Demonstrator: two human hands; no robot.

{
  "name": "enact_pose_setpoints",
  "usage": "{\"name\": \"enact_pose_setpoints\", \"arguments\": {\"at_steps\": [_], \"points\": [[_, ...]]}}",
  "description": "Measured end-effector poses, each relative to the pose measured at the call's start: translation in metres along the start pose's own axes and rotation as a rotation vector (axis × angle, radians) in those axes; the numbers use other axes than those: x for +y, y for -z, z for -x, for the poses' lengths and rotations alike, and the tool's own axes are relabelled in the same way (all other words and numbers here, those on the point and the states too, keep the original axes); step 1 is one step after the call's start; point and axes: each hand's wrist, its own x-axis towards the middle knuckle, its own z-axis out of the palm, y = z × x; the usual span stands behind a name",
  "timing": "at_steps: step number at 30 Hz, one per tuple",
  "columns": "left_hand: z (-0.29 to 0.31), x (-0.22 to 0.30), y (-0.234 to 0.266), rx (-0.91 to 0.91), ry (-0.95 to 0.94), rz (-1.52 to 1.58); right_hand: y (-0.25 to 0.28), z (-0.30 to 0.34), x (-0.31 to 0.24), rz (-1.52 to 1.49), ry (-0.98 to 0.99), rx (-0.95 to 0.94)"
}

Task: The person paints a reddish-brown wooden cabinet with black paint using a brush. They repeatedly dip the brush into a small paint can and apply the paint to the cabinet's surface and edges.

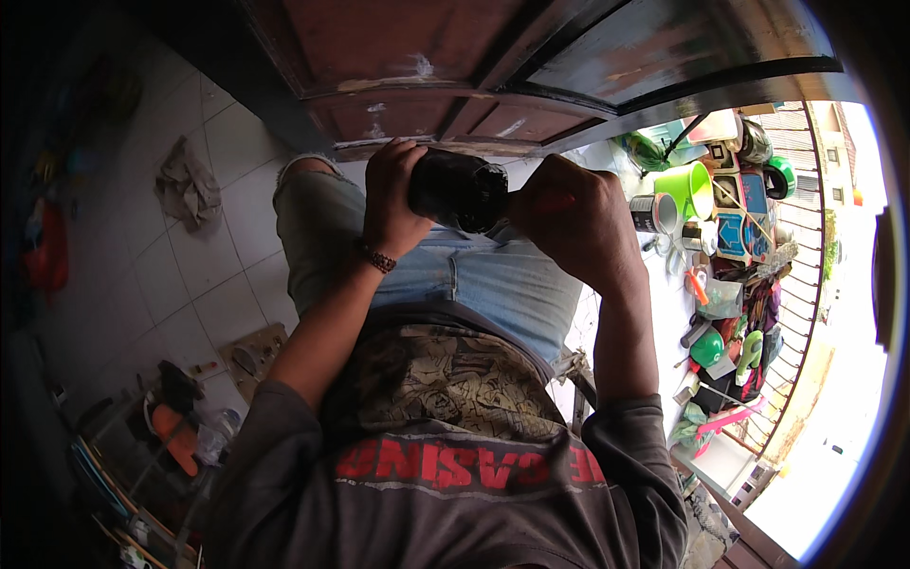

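Note:
My left hand (pixel 391 199) is wrapped round a dark paint can (pixel 444 185), tilted so that its open mouth faces right. Black, wet-looking paint coats the rim. At that mouth, my right hand (pixel 573 213) is closed on what looks like a paintbrush; only a bit of red handle (pixel 559 201) shows between the fingers, and its bristle end is hidden or lost against the dark rim. Both hands are above my lap, in front of a panelled wooden door (pixel 398 47). Part of the door is glossy black, while other panels are reddish brown with pale patches.
A crumpled grey rag (pixel 189 185) lies on the tiled floor (pixel 209 303) at left. On the right stand a lime-green bucket (pixel 697 190), an open metal can (pixel 654 214), boxes and a green helmet (pixel 707 348), beside a railing (pixel 817 237). Tools clutter the lower left.

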Motion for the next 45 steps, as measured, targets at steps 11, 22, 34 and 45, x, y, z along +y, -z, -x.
{"name": "enact_pose_setpoints", "arguments": {"at_steps": [11,22,34,45], "points": [[-0.001,-0.002,0.002,0.008,0.033,0.007,0.005,-0.01,0.011,-0.066,0.283,-0.322],[0.011,-0.019,-0.008,0.0,0.273,0.272,-0.011,0.034,0.102,-1.361,-0.404,0.607],[0.028,-0.013,-0.001,-0.186,0.408,0.344,-0.015,-0.067,0.155,-1.414,-0.094,1.386],[0.037,-0.032,-0.004,-0.187,0.401,0.327,0.071,-0.099,0.077,-1.356,0.091,1.436]]}}
